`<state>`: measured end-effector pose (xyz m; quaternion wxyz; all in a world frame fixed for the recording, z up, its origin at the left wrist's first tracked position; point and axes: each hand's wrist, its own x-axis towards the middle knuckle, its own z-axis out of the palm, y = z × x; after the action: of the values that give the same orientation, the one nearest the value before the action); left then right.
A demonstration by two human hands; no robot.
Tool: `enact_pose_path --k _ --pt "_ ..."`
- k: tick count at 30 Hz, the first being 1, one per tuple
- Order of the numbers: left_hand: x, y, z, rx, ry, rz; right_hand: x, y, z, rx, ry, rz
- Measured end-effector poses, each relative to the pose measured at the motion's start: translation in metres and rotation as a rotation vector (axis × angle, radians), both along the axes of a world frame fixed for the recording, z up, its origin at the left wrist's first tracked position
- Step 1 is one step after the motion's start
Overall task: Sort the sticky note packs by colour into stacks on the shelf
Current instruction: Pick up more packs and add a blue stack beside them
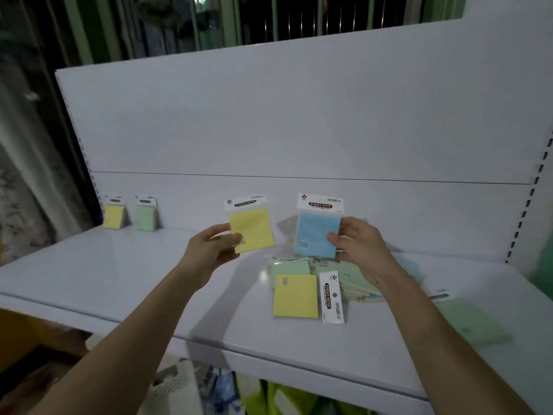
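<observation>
Left hand (214, 247) pinches the yellow pack (251, 230), right hand (357, 241) the blue pack (318, 233); both grips closed at side edges; packs look light, stiff, film-slick, so pinch the pad, not the header.

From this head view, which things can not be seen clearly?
- Loose pile: the right hand and its forearm cover part, so the number of packs cannot be counted.
- Yellow stack and green stack at the back left: too small and dim to count.
- Small print on the yellow pack and blue pack: too small to read.
- Green pack at the right: blurred.
</observation>
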<state>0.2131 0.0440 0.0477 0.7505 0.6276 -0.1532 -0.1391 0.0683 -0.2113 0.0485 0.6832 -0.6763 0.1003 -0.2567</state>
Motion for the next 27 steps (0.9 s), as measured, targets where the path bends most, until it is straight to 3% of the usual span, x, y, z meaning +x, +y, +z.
enact_pose_path --k 9,27 --pt "0.003 0.104 0.014 0.018 -0.055 0.143 0.024 0.083 0.021 -0.032 0.042 0.024" --pt "0.096 0.341 -0.001 0.121 -0.066 0.153 0.129 0.319 0.028 -0.058 0.139 -0.019"
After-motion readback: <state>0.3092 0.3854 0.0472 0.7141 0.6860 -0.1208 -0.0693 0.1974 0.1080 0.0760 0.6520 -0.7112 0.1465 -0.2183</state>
